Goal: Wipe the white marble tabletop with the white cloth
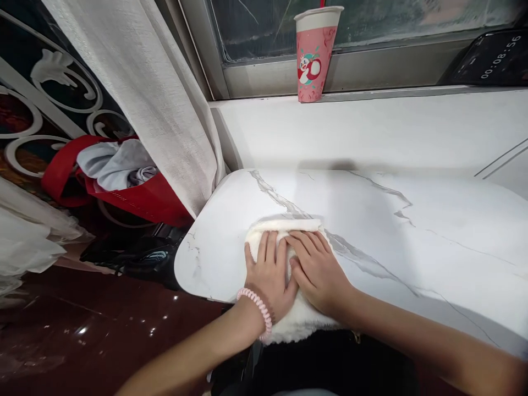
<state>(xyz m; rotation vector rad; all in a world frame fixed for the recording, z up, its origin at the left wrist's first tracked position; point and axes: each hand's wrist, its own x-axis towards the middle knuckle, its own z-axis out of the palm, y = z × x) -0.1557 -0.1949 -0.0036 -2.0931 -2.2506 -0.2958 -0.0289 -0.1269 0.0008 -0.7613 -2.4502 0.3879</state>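
A fluffy cream-white cloth (297,324) lies on the white marble-patterned table (412,242), its near end hanging over the front edge. My left hand (270,278) rests flat on the cloth with fingers stretched forward; a pink coiled band (258,305) circles that wrist. Beside it, my right hand (319,269) also presses flat on the cloth, fingers pointing up and to the left. The two thumbs are close together, with the hands side by side. The cloth's far edge looks folded over just beyond the fingertips.
A pink paper cup (315,60) with a red straw stands on the windowsill (371,115). A phone (490,58) showing a timer leans at the right. On the left hang a pale curtain (165,99) and a red bag (136,203) with grey fabric inside.
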